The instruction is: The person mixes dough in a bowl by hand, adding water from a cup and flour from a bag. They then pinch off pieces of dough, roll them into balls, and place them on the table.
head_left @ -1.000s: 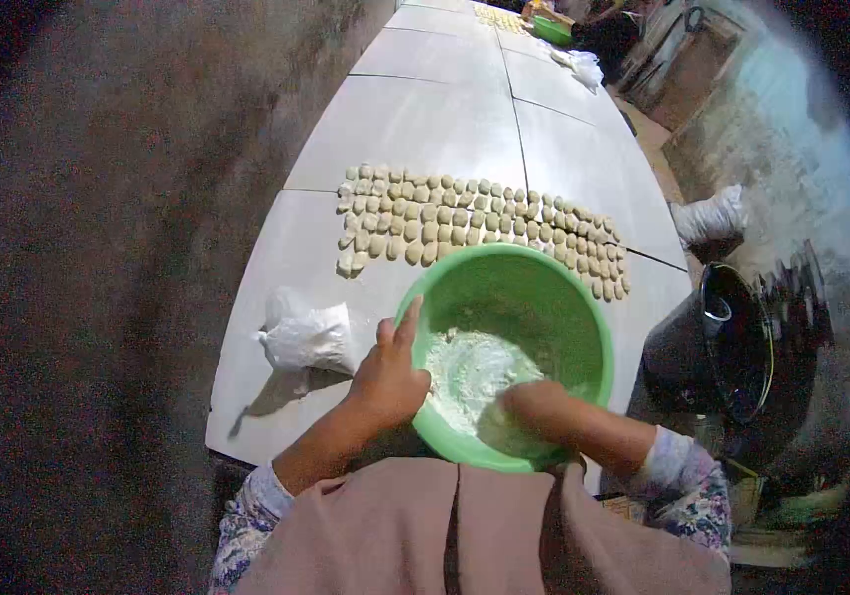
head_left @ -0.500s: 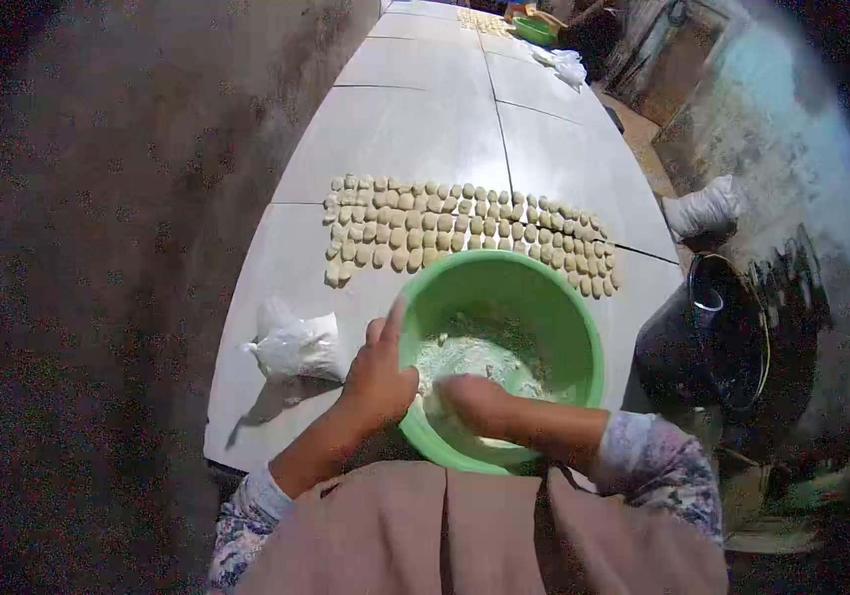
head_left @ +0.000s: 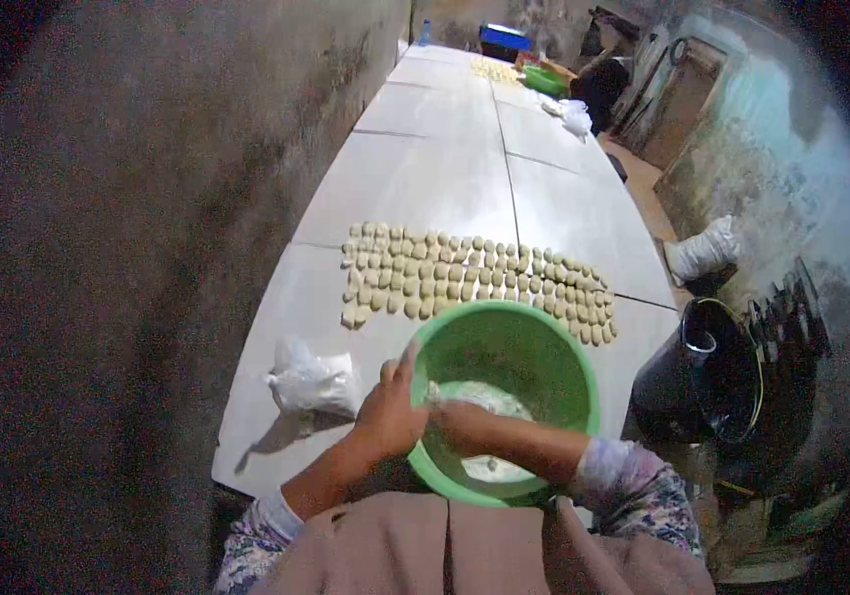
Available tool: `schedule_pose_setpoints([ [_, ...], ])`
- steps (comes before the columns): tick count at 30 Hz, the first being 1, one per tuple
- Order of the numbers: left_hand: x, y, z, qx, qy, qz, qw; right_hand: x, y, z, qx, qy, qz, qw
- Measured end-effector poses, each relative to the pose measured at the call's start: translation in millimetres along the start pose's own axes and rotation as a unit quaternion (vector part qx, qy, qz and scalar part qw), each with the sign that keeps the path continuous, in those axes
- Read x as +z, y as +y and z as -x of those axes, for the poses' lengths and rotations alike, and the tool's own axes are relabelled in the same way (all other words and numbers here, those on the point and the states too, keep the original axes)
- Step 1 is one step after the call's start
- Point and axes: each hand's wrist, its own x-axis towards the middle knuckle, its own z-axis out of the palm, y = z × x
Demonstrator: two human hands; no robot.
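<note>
A green plastic basin [head_left: 504, 315] stands at the near end of the white table, with white flour-like powder [head_left: 499, 397] and some lumps inside. My left hand [head_left: 392, 412] grips its left rim. Inside the basin, my right hand [head_left: 460, 426] reaches down to the powder near the left wall; its fingers are blurred and partly hidden. Beyond the basin, many small flattened dough pieces [head_left: 445, 270] lie in rows. A clear plastic bag of white powder [head_left: 318, 382] rests to the left of my left hand.
The long white table [head_left: 425, 178] stretches away from me. Farther along are another green basin [head_left: 544, 81], more dough pieces [head_left: 494, 69], a white plastic bag [head_left: 574, 117] and a person in dark clothes [head_left: 601, 94]. Right of the table stand a black bucket [head_left: 668, 387] and a white sack [head_left: 705, 250].
My view has tilted up, so the table sits lower and its far end shows more. My right hand has shifted left inside the basin; my left hand stays on the rim.
</note>
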Motion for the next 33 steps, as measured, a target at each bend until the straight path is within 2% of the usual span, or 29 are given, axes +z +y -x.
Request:
schedule_pose_setpoints([
  [1,-1.1,-2.9,0.1,0.003,-0.007,-0.007,1.0,2.6,-2.3,8.8,0.057,-0.019,-0.097,0.993],
  [2,-1.3,-5.6,0.3,0.005,-0.014,-0.014,1.0,21.2,10.7,12.6,0.056,-0.103,-0.016,0.993],
  [3,-3.1,-5.0,2.1,0.011,-0.007,-0.018,1.0,37.1,28.4,20.7,-0.086,-0.107,0.0,0.991],
  [4,-4.7,-4.5,3.6,0.008,-0.009,-0.01,1.0,38.6,28.5,35.0,-0.275,-0.061,0.274,0.92],
  [5,-5.3,-3.9,4.8,0.003,-0.013,0.0,1.0,15.6,10.4,62.8,-0.126,-0.082,0.019,0.988],
  [6,-5.3,-4.7,5.0,0.006,-0.011,-0.001,1.0,-33.6,-23.8,80.9,0.014,-0.195,-0.049,0.979],
  [7,-4.8,-6.5,4.9,0.009,-0.009,-0.003,1.0,5.6,13.3,90.2,-0.1,-0.098,0.002,0.99],
  [8,-4.0,-7.0,4.8,0.011,-0.008,-0.004,1.0,12.1,16.9,98.3,-0.212,0.001,0.052,0.976],
  [9,-3.2,-6.2,4.2,0.012,-0.012,0.004,1.0,15.6,24.0,103.4,-0.209,0.0,0.05,0.977],
  [10,-1.3,-6.7,3.3,0.013,-0.015,0.005,1.0,17.8,31.2,110.7,-0.072,-0.076,0.017,0.994],
  [11,1.6,-7.3,2.1,0.023,-0.014,0.005,1.0,7.8,23.2,113.8,0.066,-0.15,-0.019,0.986],
  [16,5.9,-10.6,-0.9,0.021,-0.027,0.004,0.999,16.2,25.4,101.7,0.041,-0.069,0.015,0.997],
  [18,3.2,-7.4,1.6,0.014,-0.03,-0.004,0.999,18.8,25.4,96.7,0.146,0.036,-0.04,0.988],
  [20,2.0,-5.6,2.5,0.01,-0.035,-0.009,0.999,-0.8,15.2,90.6,0.157,0.041,0.001,0.987],
  [22,1.8,-4.7,2.5,-0.001,-0.04,0.004,0.999,-36.9,-16.5,96.7,0.2,0.007,0.02,0.98],
  [24,3.1,-6.2,4.2,0.013,-0.022,-0.002,1.0,-14.9,3.0,97.1,0.173,0.021,0.015,0.985],
  [26,5.9,-8.0,6.3,0.023,-0.008,-0.006,1.0,3.1,12.3,104.9,0.01,0.176,0.009,0.984],
  [28,6.2,-8.6,3.1,0.024,0.001,-0.001,1.0,4.8,18.7,112.9,-0.003,0.168,-0.014,0.986],
  [30,2.1,-4.6,6.3,0.005,-0.008,0.011,1.0,-31.7,10.8,116.5,0.045,-0.114,-0.046,0.991],
  [31,3.2,-9.1,5.4,0.011,-0.008,0.016,1.0,-50.7,1.0,118.2,0.044,-0.083,-0.025,0.995],
  [32,4.3,-11.5,5.3,0.017,-0.008,0.02,1.0,-41.5,18.4,115.4,0.061,-0.028,-0.055,0.996],
  [33,5.1,-9.7,6.4,0.011,0.001,0.011,1.0,-43.9,23.9,114.8,0.105,0.018,-0.015,0.994],
])
